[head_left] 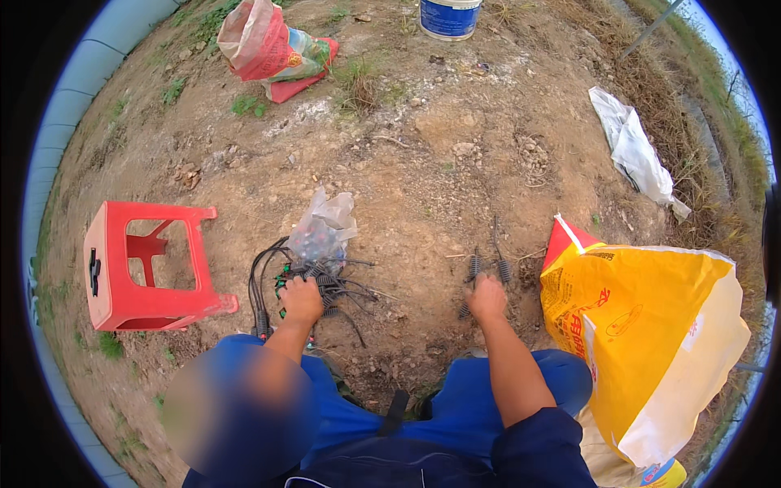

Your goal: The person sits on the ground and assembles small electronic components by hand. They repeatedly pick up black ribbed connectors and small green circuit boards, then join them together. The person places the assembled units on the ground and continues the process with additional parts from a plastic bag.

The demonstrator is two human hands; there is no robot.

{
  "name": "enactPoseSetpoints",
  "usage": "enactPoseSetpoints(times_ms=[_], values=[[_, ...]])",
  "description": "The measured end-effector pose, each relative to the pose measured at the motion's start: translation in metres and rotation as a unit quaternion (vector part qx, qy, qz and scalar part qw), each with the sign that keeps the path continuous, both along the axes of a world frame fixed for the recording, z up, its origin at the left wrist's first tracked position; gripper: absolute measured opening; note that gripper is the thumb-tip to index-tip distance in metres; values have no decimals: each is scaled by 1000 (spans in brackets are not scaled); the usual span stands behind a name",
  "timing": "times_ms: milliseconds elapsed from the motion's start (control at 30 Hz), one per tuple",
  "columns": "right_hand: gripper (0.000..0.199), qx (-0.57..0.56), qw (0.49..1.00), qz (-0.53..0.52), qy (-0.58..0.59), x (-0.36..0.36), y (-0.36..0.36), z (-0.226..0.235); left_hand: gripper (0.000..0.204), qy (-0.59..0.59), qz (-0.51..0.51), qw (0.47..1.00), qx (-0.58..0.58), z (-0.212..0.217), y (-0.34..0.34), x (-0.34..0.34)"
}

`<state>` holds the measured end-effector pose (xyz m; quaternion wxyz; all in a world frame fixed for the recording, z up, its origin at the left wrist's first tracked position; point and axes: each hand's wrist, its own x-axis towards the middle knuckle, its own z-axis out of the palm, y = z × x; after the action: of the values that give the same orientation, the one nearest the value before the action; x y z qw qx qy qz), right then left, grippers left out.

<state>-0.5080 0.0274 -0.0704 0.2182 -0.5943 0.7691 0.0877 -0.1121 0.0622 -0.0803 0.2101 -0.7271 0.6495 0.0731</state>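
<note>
On the ground in front of my knees lies a pile of thin black tubes (259,281) with black ribbed pieces and small green fittings. My left hand (301,299) is down on this pile, fingers curled into it; what exactly they hold is hidden. A clear plastic bag (319,236) with small coloured parts inside touches the pile's far side. To the right, my right hand (487,298) closes over a black ribbed piece (474,267) on the soil, which sticks out past the fingers. Beside it lies another ribbed piece with a thin tube (504,268).
A red plastic stool (163,305) lies tipped on its side at left. A yellow woven sack (643,325) stands close by my right knee. Farther off are a red and white sack (260,49), a blue bucket (449,20) and a white sheet (634,150).
</note>
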Motion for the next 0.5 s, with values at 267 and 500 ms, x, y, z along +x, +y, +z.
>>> enactPoseSetpoints(times_ms=[267,500], values=[[63,30,989,-143,20,-11,5,-22,70,186,-142,972,-8,3,-31,-55],[61,20,980,-196,0,-9,3,-35,81,-39,-328,943,41,-28,-29,-56]])
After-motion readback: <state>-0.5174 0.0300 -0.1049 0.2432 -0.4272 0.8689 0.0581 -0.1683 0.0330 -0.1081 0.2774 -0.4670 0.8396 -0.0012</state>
